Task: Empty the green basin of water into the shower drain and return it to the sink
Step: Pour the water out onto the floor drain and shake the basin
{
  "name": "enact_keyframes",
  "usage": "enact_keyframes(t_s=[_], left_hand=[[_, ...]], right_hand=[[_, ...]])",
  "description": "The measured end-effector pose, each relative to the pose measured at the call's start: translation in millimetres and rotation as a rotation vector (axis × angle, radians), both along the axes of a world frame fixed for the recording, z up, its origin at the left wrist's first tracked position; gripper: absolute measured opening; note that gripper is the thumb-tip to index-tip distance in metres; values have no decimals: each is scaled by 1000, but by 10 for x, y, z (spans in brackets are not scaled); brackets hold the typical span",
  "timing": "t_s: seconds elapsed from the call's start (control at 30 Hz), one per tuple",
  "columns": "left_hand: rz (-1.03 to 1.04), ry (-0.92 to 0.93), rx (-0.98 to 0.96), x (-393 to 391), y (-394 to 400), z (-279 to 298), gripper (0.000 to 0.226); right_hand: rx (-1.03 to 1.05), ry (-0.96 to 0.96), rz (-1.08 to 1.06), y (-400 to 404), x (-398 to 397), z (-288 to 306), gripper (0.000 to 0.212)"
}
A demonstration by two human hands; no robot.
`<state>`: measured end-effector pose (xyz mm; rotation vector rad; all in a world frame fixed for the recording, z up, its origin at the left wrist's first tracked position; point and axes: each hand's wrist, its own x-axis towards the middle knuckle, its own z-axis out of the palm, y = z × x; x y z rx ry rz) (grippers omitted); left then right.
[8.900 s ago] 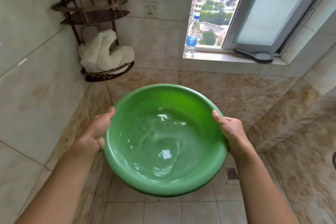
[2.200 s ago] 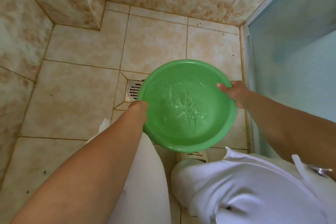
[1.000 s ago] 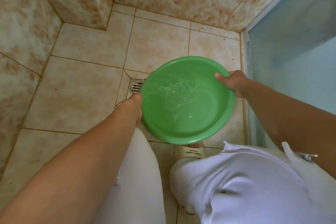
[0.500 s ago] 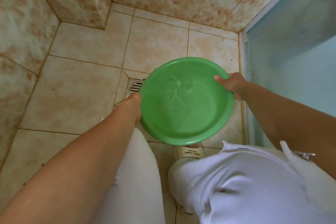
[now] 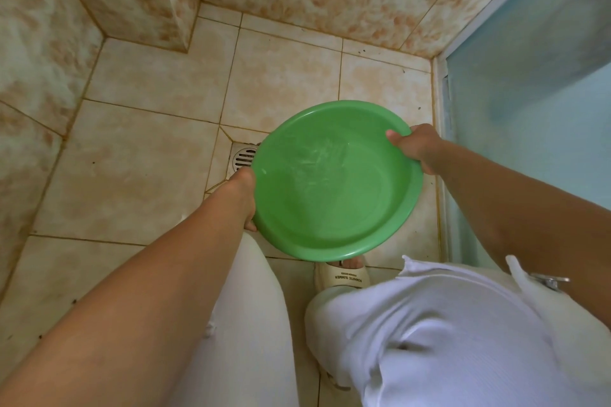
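The person is wearing white trousers and a white ribbed top, with both arms bare to the near edge of the picture (no sleeves are showing). A cream slide sandal is covering the right foot, its strap carrying small dark lettering, toes peeking out at the far end. A small metal clip is sitting on the top at the right.

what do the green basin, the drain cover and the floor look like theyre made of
Basin: most likely plastic, smooth and semi-glossy, with even green colour and a thin rolled rim. Drain cover: looks like metal, silvery and shiny with slots. Floor: glazed ceramic tile by the look of it, beige and mottled, with grout lines stained orange-brown.
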<state>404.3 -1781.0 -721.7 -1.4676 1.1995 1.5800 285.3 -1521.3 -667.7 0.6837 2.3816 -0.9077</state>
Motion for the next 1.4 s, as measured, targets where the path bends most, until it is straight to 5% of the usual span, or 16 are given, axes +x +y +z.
enact_keyframes(t_s=[1.13,1.4], left_hand=[[11,5,-65,-14,-5,-20,40],[-18,19,-26,45,-77,128,40]], right_hand=[[22,-50,18,-341,-106,240,50],[53,-231,133,-464,-87,521,28]])
